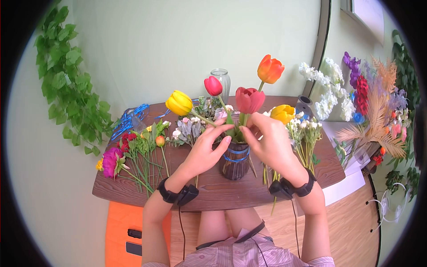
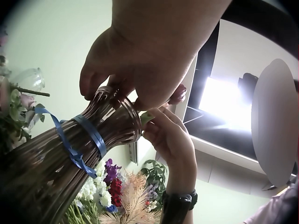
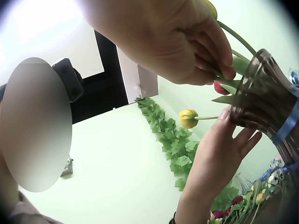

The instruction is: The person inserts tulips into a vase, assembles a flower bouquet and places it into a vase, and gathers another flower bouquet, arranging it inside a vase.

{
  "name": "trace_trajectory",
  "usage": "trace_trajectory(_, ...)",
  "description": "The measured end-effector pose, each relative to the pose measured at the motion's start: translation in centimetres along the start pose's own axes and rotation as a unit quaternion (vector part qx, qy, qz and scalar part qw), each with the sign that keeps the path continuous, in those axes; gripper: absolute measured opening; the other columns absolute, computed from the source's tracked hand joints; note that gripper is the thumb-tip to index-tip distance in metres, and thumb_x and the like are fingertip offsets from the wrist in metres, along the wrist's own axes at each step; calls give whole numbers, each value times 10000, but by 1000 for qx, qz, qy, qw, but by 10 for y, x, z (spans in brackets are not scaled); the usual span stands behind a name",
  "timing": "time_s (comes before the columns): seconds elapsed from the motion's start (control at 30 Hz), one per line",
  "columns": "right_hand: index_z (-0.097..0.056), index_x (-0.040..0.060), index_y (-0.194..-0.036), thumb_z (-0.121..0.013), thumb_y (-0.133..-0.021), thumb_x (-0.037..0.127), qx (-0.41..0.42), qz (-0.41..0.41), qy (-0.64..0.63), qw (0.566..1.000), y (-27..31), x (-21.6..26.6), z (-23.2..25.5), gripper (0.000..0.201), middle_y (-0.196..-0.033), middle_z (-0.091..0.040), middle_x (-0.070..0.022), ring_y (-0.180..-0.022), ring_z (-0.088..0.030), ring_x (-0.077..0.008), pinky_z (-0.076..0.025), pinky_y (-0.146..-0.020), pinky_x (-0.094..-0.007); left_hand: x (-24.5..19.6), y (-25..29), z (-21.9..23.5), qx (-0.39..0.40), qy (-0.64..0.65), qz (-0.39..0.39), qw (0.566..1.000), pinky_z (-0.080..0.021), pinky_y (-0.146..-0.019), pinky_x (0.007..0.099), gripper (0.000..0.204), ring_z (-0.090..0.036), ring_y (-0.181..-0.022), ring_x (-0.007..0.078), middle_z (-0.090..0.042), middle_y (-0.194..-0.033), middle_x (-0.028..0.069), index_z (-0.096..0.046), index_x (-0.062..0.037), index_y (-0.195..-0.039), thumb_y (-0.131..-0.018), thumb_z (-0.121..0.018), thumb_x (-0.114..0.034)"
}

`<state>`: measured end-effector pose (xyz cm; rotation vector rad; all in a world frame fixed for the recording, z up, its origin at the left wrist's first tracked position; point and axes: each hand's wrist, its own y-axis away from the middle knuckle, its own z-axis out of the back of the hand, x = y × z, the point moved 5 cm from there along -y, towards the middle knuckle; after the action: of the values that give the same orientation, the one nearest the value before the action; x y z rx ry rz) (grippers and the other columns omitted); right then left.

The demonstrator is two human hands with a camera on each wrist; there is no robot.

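Note:
A dark ribbed glass vase (image 1: 234, 167) with blue ribbon round its neck stands at the middle of the table. My left hand (image 1: 205, 149) holds its rim, with thumb and fingers on either side. Above the rim, my right hand (image 1: 270, 139) pinches a green tulip stem close under the dark red tulip (image 1: 249, 100). A pink tulip (image 1: 213, 86), an orange tulip (image 1: 270, 69) and a yellow tulip (image 1: 179, 103) also rise round the vase mouth. Another yellow tulip (image 1: 283, 114) shows behind my right hand. In the right wrist view, green leaves (image 3: 225, 99) stick out past the vase rim.
Cut flowers with a magenta bloom (image 1: 114, 161) lie at the table's left. White flowers (image 1: 307, 129) lie at the right. A clear glass vase (image 1: 221, 82) and blue ribbon (image 1: 130, 121) are at the back. More flowers (image 1: 362, 95) stand beyond the right edge.

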<state>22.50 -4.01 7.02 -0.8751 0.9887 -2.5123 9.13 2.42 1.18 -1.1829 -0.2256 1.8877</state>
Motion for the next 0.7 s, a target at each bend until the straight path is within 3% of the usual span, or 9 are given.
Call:
trace_trajectory(0.07,-489,20,-703,-592,-734,72,2,-3,-1,1000,2,-2,-1,119,-636,-542,-136,-592,-549,-330,-434,-524,-395,-2,0,0,-6,15,5,1000,-318,-965,353,306,-379,-1198,285,-387,-1285,197,-501,-33,-1144,-856,-486,-135)
trace_trajectory(0.13,-502,-10,-725,-609,-752,55,-2,12,5,1000,2,-2,-2,128,-602,-549,-108,-531,-571,-204,-443,-502,-288,-3,0,1,-14,30,11,999,-297,-981,369,290,-364,-1212,319,-399,-1270,215,-521,-31,-1112,-853,-500,-159)
trace_trajectory(0.37,-548,-7,-842,-607,-757,78,11,3,-14,1000,3,-1,-2,134,-672,-572,-105,-523,-564,-200,-449,-507,-282,-4,0,2,-10,33,4,999,-318,-964,380,249,-363,-1211,319,-372,-1288,210,-550,-24,-1059,-850,-502,-150)
trace_trajectory(0.43,-553,3,-871,-602,-746,112,7,-10,-30,999,3,-1,-2,173,-727,-573,-138,-583,-575,-270,-450,-532,-362,-4,1,2,-14,30,2,999,-323,-959,382,240,-366,-1208,320,-361,-1293,214,-558,-23,-1046,-847,-508,-147)
trace_trajectory(0.7,-536,-29,-990,-602,-748,114,-4,-28,-55,998,4,-2,1,289,-768,-591,-156,-570,-585,-262,-456,-547,-359,-13,5,6,-43,-25,-23,998,-365,-902,357,210,-425,-1139,274,-380,-1245,198,-580,-32,-1002,-803,-552,-92)
